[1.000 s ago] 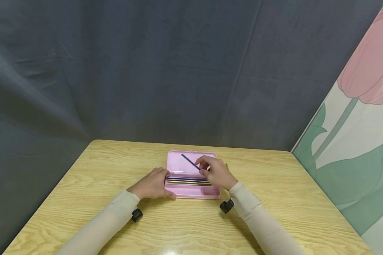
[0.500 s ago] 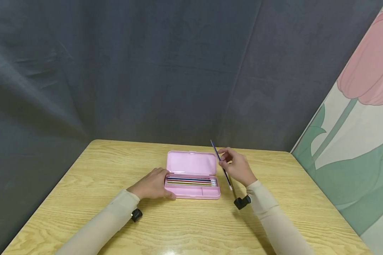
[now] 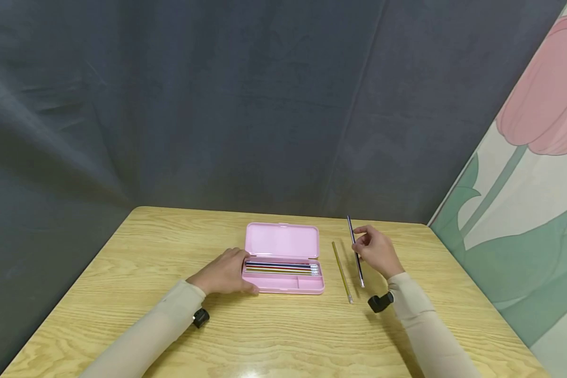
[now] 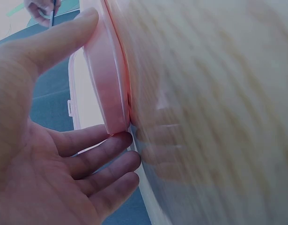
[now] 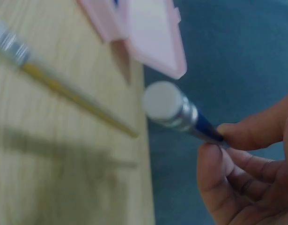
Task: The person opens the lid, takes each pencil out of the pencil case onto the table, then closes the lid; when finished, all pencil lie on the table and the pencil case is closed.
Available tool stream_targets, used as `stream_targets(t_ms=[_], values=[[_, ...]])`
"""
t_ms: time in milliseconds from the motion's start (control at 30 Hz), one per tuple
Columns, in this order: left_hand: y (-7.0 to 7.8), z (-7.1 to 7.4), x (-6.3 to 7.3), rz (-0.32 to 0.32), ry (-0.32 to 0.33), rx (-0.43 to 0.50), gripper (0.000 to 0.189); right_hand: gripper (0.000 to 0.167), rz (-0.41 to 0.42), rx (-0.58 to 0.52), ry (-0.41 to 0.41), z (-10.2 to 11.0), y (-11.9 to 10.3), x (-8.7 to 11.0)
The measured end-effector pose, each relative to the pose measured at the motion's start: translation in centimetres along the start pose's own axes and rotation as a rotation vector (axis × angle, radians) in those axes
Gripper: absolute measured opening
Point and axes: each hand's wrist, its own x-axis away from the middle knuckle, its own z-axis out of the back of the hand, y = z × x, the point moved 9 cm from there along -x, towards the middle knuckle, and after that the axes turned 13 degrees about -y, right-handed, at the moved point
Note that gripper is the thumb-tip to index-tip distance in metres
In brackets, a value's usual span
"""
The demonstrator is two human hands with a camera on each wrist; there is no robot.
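A pink pencil case (image 3: 270,286) lies with its lid (image 3: 282,240) folded back on the wooden table. Several pencils (image 3: 279,268) lie side by side in its rear compartment, eraser ends to the right. At the case's left end my left hand (image 3: 223,274) holds it, thumb along the front and fingers by the back corner. Right of the case, my right hand (image 3: 378,252) pinches a dark blue pencil (image 3: 359,270) between thumb and fingertips. Its white eraser (image 5: 162,101) faces the right wrist camera. Between the case and this hand lies a yellow pencil (image 3: 342,270), eraser toward me.
The wooden table (image 3: 274,336) ends at a dark curtain (image 3: 245,115) along its back edge. On the right stands a wall with a painted pink tulip (image 3: 534,89). Small black cameras sit at both wrists.
My right hand has carried the blue pencil from over the case to the right, past the yellow pencil, turning it to point away from me. My left hand has stayed at the case.
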Motion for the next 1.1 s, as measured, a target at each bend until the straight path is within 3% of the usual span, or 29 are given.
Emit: stream_targets(t_ms=[233, 467, 1100], values=[[-0.1, -0.1, 0.0, 0.008, -0.004, -0.001, 0.095, 0.035, -0.081, 0.100, -0.077, -1.8, 3.0, -0.1], [0.1, -0.2, -0.1, 0.006, -0.006, 0.003, 0.094, 0.039, -0.153, 0.147, -0.165, -4.0, 4.4, -0.2], [-0.1, -0.2, 0.0, 0.016, -0.014, 0.000, 0.096, 0.038, -0.160, 0.182, -0.180, -4.9, 3.4, -0.2]])
